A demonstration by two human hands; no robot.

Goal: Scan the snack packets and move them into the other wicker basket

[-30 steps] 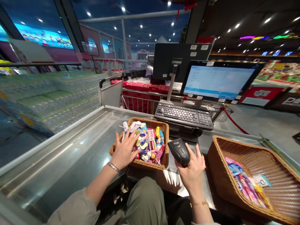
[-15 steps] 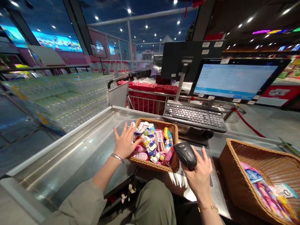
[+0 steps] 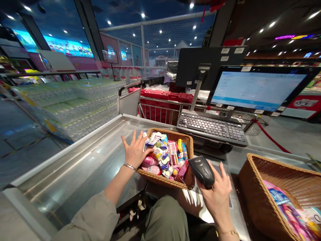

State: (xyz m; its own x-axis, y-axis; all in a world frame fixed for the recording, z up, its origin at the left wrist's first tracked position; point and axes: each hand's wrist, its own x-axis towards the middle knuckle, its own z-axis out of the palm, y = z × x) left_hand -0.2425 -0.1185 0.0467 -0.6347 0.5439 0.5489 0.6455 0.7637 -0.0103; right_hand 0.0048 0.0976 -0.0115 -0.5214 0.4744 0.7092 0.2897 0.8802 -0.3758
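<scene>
The wicker basket (image 3: 165, 182) sits on the counter (image 3: 92, 160) at twelve o'clock, its small packets (image 3: 173, 152) probably light, slick and easily crushed, best pinched by an edge; the basket itself looks springy, best held by opposite rims. At its nine, the left hand (image 3: 136, 150) spreads its fingers apart; at four, the right hand (image 3: 218, 189) clamps its fingers on the black scanner (image 3: 202, 170).
</scene>
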